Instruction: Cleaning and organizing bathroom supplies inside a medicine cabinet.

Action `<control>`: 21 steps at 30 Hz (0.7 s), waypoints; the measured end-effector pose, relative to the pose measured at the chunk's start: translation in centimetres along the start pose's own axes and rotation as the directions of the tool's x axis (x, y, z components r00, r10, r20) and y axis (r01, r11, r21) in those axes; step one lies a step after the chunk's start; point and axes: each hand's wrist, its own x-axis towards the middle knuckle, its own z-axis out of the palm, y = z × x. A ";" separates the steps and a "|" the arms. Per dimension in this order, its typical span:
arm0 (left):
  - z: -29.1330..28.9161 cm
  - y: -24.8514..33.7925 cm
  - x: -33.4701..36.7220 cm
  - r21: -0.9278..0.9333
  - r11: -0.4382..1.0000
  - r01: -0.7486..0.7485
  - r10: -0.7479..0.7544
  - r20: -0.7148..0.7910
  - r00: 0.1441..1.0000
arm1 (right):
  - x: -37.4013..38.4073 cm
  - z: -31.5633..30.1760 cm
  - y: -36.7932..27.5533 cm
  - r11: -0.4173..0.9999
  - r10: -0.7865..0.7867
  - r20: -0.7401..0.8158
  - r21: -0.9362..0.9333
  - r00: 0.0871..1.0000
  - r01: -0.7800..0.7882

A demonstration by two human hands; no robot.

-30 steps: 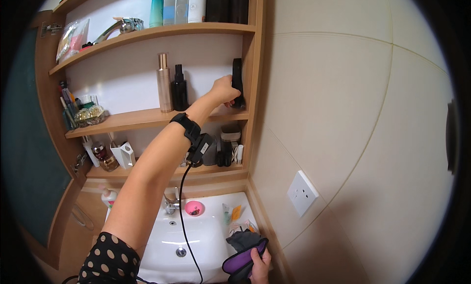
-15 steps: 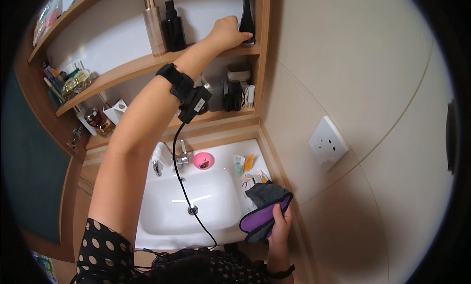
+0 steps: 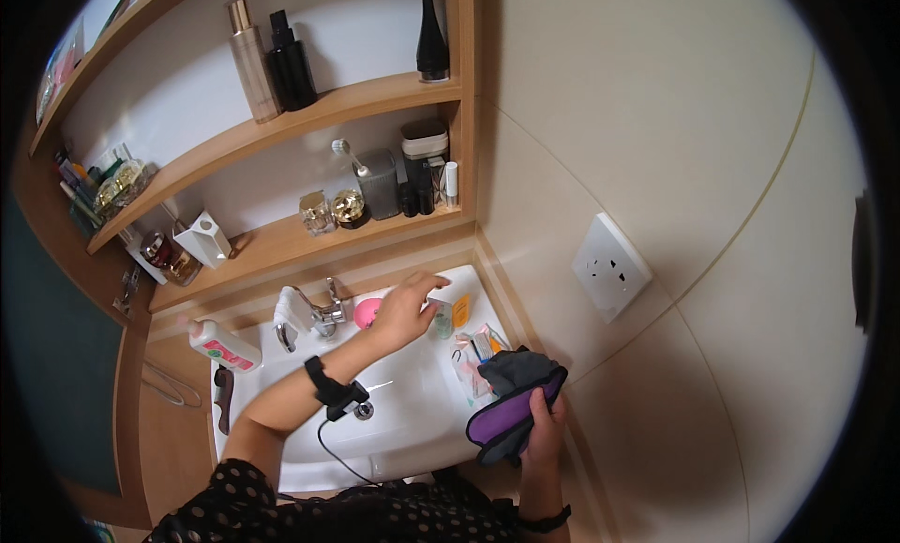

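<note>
My left hand (image 3: pixel 405 310) is over the back of the white sink (image 3: pixel 309 454), its fingers apart and nothing visibly held. It is right beside a pale green tube (image 3: pixel 441 320) and an orange packet (image 3: pixel 460 310), and partly covers a small pink bowl (image 3: pixel 367 312). In my right hand (image 3: pixel 544 429), at the sink's right edge, is a folded purple and grey cloth (image 3: pixel 514 417) with dark edging. A tall black bottle with a narrow neck (image 3: pixel 432 51) stands upright at the right end of the upper shelf.
The wooden shelves (image 3: pixel 356 102) hold a beige bottle (image 3: pixel 251 65), a black bottle (image 3: pixel 292 69), jars and a grey cup (image 3: pixel 379 182) with a toothbrush. Beside the faucet (image 3: pixel 328 310) lies a white and pink bottle (image 3: pixel 223 344). A socket (image 3: pixel 611 266) is on the right wall.
My left hand has let go of the tall black bottle on the upper shelf and come down to the sink's back edge. The right hand still holds the cloth. The view has shifted slightly.
</note>
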 end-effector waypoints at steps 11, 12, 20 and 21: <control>8.6 -11.8 -1.1 -0.198 0.926 0.321 -0.306 0.103 0.947 | 0.0 0.7 0.7 0.997 0.072 -0.022 -0.031 0.997 -0.073; 8.3 -11.8 -1.8 -0.198 0.924 0.327 -0.312 0.102 0.945 | 0.2 0.8 0.8 0.996 0.081 0.014 -0.030 0.997 -0.080; 2.2 -5.6 -5.8 -0.308 0.838 0.451 -0.459 0.050 0.887 | 2.4 7.8 3.7 0.958 -0.007 0.293 -0.273 0.956 0.091; 1.9 -4.0 -6.4 -0.436 0.821 0.370 -0.419 -0.018 0.908 | 3.2 9.1 4.8 0.795 -0.204 0.461 -0.437 0.864 0.421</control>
